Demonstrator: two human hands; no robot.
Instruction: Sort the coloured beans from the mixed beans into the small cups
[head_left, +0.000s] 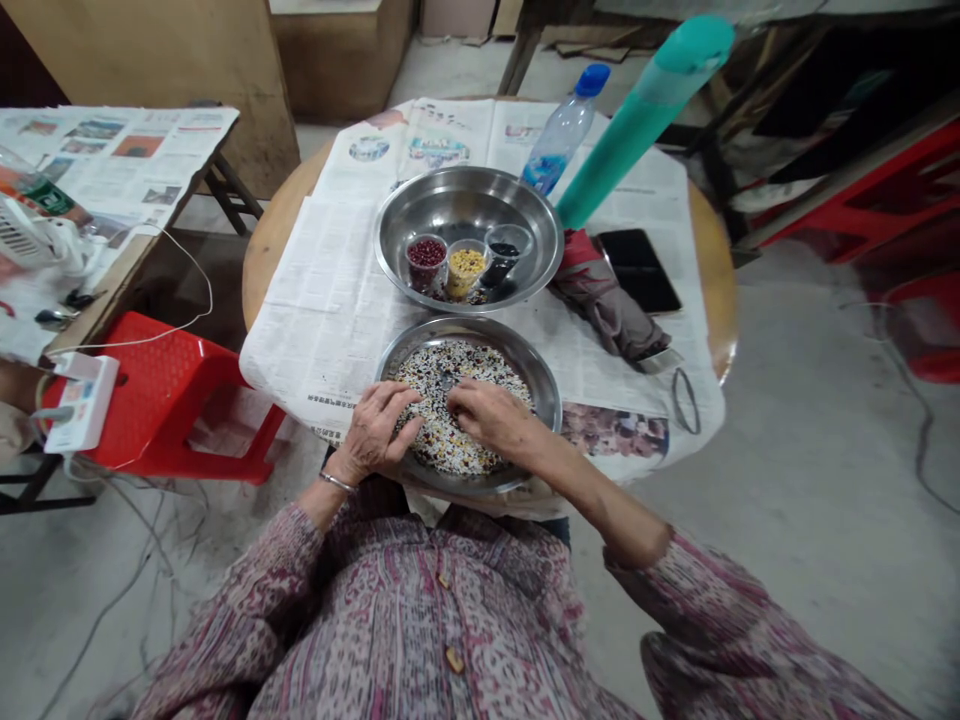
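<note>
Steel all over this setup — the near steel pan (544, 385) sits at the table's front edge, right in front of the person, and it's full of mixed grains and beans (465, 380), whitish with dark and reddish bits. Both hands are down in that mix: the left hand (377, 432) lies at the pan's near-left rim with its fingers curled loosely onto the grains, and the right hand (491, 415) rests near the middle, fingertips drawn together on the pile, though I can't tell if anything is actually pinched. Just behind it is a second steel bowl (469, 205) holding three small cups — red beans (426, 252), yellow grains (466, 264) and black beans (504, 250). Newspaper (330, 290) covers the round wooden table (274, 235). To the right lie a folded umbrella (607, 300) and a dark phone (639, 268), with a water bottle (562, 130) and a teal tube (645, 110) further back. Red plastic stool (169, 385) stands off to the left, on the floor.
</note>
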